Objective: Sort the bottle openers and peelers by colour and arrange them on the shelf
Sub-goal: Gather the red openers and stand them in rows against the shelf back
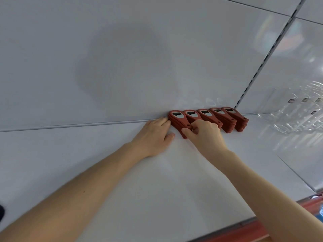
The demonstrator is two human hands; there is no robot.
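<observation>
Several stacks of red bottle openers [225, 117] with silver metal heads stand in a row against the back wall of the white shelf [122, 172]. My left hand [153, 135] lies flat on the shelf, its straight fingertips pressing the left side of the leftmost stack [176, 119]. My right hand [202, 133] has its fingers curled round the handle ends of the leftmost and second stacks, thumb at the front of the leftmost stack. No peelers are in view.
Clear glass jars [293, 116] stand on the shelf at the right, close to the rightmost stack. A slotted metal upright [258, 70] runs up the back wall. The shelf's front edge has a red strip [244, 231].
</observation>
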